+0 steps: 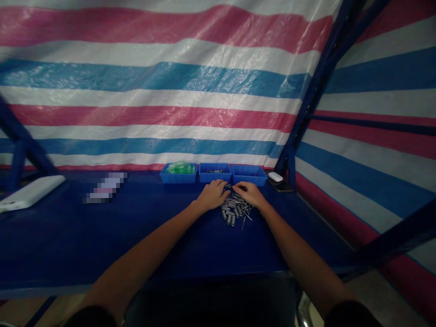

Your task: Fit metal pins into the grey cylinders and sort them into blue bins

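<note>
A heap of small grey metal cylinders and thin pins [234, 210] lies on the blue table [136, 227]. My left hand [213, 194] rests at the heap's left edge with fingers curled inward. My right hand [248, 193] sits at the heap's right edge, fingers bent and pinched together. The fingertips of both hands meet over the top of the heap, and what they hold there is too small to make out.
Three blue bins stand in a row behind the hands: one with green parts [179, 172], one with dark small parts [214, 172], one that looks empty [249, 174]. A white case on a dark slab [275, 178] lies right; a white box [30, 193] left. Striped tarpaulin walls enclose the table.
</note>
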The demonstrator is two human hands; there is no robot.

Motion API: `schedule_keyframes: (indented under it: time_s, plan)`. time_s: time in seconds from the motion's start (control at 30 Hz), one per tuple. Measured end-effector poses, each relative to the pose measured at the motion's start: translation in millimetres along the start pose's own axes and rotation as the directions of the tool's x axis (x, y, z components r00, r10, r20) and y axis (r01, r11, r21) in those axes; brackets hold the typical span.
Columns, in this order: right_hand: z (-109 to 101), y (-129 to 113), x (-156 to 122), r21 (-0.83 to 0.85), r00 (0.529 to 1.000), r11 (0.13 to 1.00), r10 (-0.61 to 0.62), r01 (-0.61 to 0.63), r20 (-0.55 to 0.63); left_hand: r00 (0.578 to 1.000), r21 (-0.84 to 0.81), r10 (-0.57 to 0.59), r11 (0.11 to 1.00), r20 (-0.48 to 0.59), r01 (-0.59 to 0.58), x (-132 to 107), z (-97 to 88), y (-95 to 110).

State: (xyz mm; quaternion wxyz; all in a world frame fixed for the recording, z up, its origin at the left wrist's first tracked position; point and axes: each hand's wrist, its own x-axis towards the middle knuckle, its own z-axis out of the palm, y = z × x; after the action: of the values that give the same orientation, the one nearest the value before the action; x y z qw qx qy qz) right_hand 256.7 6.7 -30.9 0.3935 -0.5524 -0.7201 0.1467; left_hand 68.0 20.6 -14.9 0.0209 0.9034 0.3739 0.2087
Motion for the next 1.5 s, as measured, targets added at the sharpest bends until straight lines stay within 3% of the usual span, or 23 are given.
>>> schedule_keyframes:
  time_s: [0.13, 0.27, 0.37, 0.47, 0.6, 0.77, 0.93, 1.13, 1.27, 1.37, 1.5]
  plan:
    - [4, -1, -1, -0.024, 0.997, 1.000, -0.019, 0.017, -0.073, 0.981, -0.036, -0.135, 0.989, 0.136, 0.141, 22, 13.9, 10]
    - [1, 1, 0, -0.176, 0.977, 0.984, 0.005, -0.043, -0.213, 0.981, -0.067, -0.148, 0.985, 0.129, 0.157, 20, 16.3, 8]
    - [3, -2, -2, -0.363, 0.994, 0.930, 0.016, -0.053, -0.104, 0.983, -0.089, -0.136, 0.985, 0.127, 0.148, 9, 10.7, 4]
    - [10, -13, -3, -0.465, 1.000, 0.885, -0.022, 0.019, 0.000, 0.988, -0.082, -0.117, 0.989, 0.104, 0.126, -2, 3.3, -1]
    - [22, -30, -1, -0.387, 0.987, 0.909, -0.118, 0.152, 0.109, 0.990, -0.071, -0.120, 0.990, 0.079, 0.125, -15, -5.1, -13]
    - [26, -38, 2, -0.183, 0.970, 0.964, -0.161, 0.194, 0.181, 0.990, -0.089, -0.133, 0.986, 0.052, 0.137, -22, -9.0, -29]
    - [26, -44, -5, -0.107, 0.963, 0.973, -0.180, 0.204, 0.202, 0.988, -0.099, -0.156, 0.983, 0.021, 0.157, -21, -6.6, -32]
    - [25, -49, -10, -0.025, 0.973, 0.994, -0.095, 0.103, 0.210, 0.961, -0.165, -0.267, 0.954, -0.077, 0.251, -24, -12.5, -34]
    - [22, -56, -12, -0.097, 0.969, 0.978, -0.165, 0.184, 0.182, 0.940, -0.237, -0.306, 0.934, -0.149, 0.267, -24, -16.0, -30]
    - [20, -64, -13, -0.161, 0.964, 0.951, -0.249, 0.263, 0.097, 0.933, -0.312, -0.313, 0.917, -0.177, 0.249, -23, -17.4, -24]
    - [18, -65, -10, -0.162, 0.964, 0.951, -0.267, 0.264, 0.001, 0.951, -0.337, -0.275, 0.917, -0.140, 0.215, -25, -19.8, -16]
